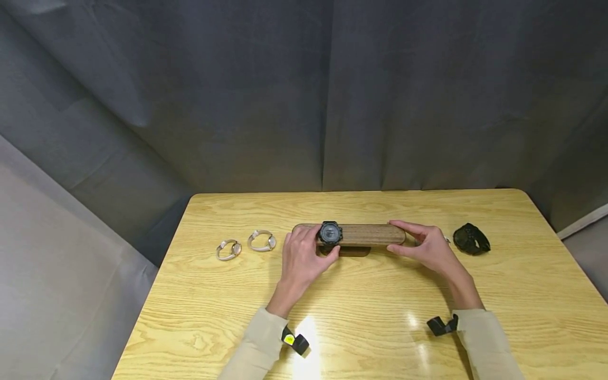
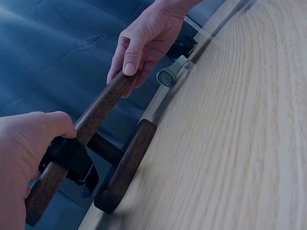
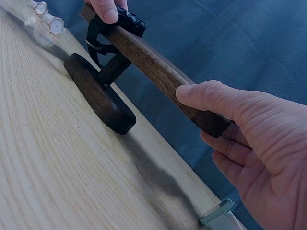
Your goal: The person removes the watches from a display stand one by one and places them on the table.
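Observation:
A black wristwatch (image 1: 330, 233) is strapped round the left part of a dark wooden T-shaped watch stand (image 1: 370, 234). My left hand (image 1: 301, 256) pinches this watch, thumb at its near side and fingers at its far left; the far fingertips are partly hidden. At the bar's right end, my right hand (image 1: 429, 248) grips the wood between thumb and fingers. The right wrist view shows that thumb on the near face of the bar and the other fingers behind and below. Under the bar, the stand's base (image 3: 98, 96) rests on the table.
Two small pale-strapped watches, one (image 1: 229, 249) left of the other (image 1: 262, 241), lie left of the stand. A light green watch (image 2: 166, 77) lies beyond the right hand. Further right lies another black watch (image 1: 470, 239). Dark curtains (image 1: 304, 105) hang behind the wooden table (image 1: 361, 327).

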Action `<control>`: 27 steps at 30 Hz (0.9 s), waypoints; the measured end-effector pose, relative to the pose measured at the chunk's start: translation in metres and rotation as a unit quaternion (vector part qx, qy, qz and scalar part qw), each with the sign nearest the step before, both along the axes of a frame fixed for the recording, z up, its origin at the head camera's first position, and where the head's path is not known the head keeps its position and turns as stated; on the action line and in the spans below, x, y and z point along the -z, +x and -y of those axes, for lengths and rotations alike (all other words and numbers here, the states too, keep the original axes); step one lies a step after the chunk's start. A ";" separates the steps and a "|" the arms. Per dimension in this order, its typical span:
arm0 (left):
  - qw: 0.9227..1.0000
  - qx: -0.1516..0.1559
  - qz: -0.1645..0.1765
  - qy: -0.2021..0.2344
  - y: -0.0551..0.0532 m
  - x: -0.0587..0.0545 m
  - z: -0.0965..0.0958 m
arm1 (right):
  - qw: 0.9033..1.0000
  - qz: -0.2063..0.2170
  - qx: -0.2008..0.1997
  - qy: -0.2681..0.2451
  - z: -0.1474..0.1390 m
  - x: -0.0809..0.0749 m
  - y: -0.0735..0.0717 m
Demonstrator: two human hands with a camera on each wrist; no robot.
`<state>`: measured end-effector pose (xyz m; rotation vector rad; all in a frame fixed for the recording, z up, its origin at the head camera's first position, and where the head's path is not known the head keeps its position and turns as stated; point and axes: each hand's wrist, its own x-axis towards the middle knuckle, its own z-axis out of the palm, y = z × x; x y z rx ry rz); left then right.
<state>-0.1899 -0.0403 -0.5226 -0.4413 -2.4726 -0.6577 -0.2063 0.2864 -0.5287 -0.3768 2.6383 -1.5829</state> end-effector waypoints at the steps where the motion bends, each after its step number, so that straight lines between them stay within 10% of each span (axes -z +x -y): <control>1: 1.000 -0.001 0.000 0.001 0.000 0.000 0.001 | 1.000 0.001 0.002 -0.001 0.000 0.000 0.000; 27: 0.999 -0.023 0.004 0.044 0.000 0.002 0.033 | 1.000 0.004 0.008 0.008 0.000 -0.002 -0.001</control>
